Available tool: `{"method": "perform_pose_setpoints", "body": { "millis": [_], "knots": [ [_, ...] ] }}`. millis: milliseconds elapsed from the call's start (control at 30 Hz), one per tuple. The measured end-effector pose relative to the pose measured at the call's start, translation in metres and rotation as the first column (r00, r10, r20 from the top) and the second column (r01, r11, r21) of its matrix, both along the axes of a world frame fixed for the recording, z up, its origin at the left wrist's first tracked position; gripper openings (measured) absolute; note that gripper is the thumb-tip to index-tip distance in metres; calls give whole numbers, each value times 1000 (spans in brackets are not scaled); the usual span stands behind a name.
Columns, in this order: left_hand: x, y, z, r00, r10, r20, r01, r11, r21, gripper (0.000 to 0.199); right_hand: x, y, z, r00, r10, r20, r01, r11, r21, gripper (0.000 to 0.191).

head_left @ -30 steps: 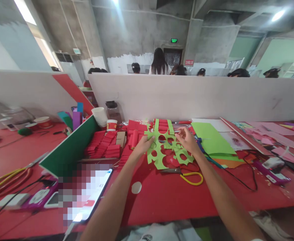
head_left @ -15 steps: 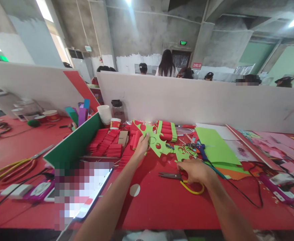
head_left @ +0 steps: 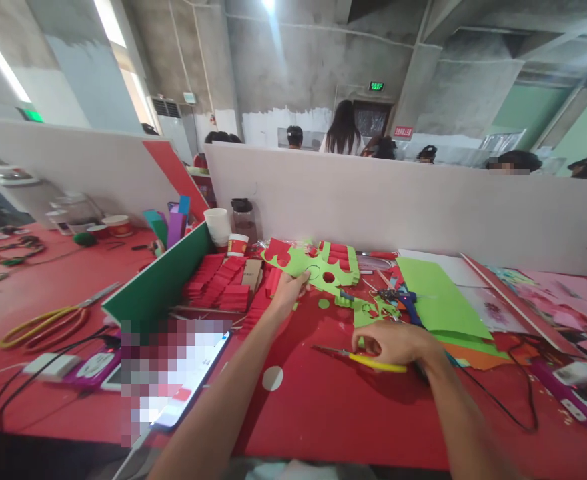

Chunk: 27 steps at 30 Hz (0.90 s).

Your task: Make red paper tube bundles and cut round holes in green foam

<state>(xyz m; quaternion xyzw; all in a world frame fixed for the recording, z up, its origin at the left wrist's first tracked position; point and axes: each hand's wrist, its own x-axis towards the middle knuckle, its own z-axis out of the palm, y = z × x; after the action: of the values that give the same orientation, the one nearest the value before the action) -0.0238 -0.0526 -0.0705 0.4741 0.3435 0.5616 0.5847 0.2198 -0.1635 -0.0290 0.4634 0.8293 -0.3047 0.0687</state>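
Observation:
My left hand [head_left: 292, 293] pinches a light green sheet of paper [head_left: 341, 277] with round holes cut out of it and a circle drawn on it. The sheet is held up over the table. My right hand [head_left: 391, 343] is closed on the handles of scissors [head_left: 373, 362] with yellow grips, their blades pointing left, lifted a little off the red tabletop. Just behind my right hand lie green paper scraps [head_left: 366, 310]. A small green paper disc [head_left: 324, 304] rests on the table below the sheet, and a white disc [head_left: 273, 379] lies nearer me.
Folded red paper strips [head_left: 218, 283] lie left of the sheet, beside a green divider [head_left: 161, 280]. A lit phone [head_left: 193, 387] stands near my left forearm. A blue glue gun [head_left: 407, 308] and green paper sheets [head_left: 438, 293] are on the right. Another pair of scissors [head_left: 58, 323] lies far left.
My right hand has raised the scissors from the table and turned them edge-on. The green sheet in my left hand has tilted and shifted slightly. The whole view has moved a little.

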Motion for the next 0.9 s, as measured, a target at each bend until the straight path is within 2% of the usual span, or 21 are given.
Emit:
{"method": "perform_pose_setpoints", "body": {
  "millis": [100,200,300,400,467,500,567,600,667,700,767,900],
  "knots": [
    [-2,1,0,998,24,-65,-24,1000,-1,29,11,0,5,960,-82,-269,40,986,-160,43],
    [-1,1,-1,995,55,-85,-57,998,-15,26,19,0,7,884,-156,-442,56,971,-231,51],
    [1,2,-4,993,82,-88,-84,996,-22,29,24,1,5,827,-188,-530,74,971,-229,54],
    [4,3,-6,994,107,-35,-107,994,-20,32,26,6,-5,739,-193,-645,85,977,-195,54],
    [6,3,-5,994,110,16,-109,993,-33,31,24,10,-16,620,-177,-765,71,983,-170,55],
    [6,3,-4,992,115,43,-114,993,-45,32,21,12,-22,521,-172,-836,81,985,-152,56],
    [7,4,-3,988,131,85,-126,990,-68,35,13,17,-32,263,-164,-951,184,976,-118,58],
    [7,4,-2,984,150,94,-143,987,-78,36,7,19,-35,160,-165,-973,220,967,-128,59],
    [7,4,-3,979,195,62,-188,977,-96,35,-6,24,-38,36,-196,-980,267,947,-180,55],
    [6,4,-5,976,214,23,-211,972,-99,35,-13,26,-38,1,-216,-976,288,935,-207,54],
    [5,4,-8,967,245,-66,-250,964,-85,35,-23,28,-37,-16,-262,-965,310,916,-254,55],
    [5,2,-13,961,229,-153,-241,968,-63,38,-34,28,-34,50,-302,-952,334,904,-269,62]
  ]
}}
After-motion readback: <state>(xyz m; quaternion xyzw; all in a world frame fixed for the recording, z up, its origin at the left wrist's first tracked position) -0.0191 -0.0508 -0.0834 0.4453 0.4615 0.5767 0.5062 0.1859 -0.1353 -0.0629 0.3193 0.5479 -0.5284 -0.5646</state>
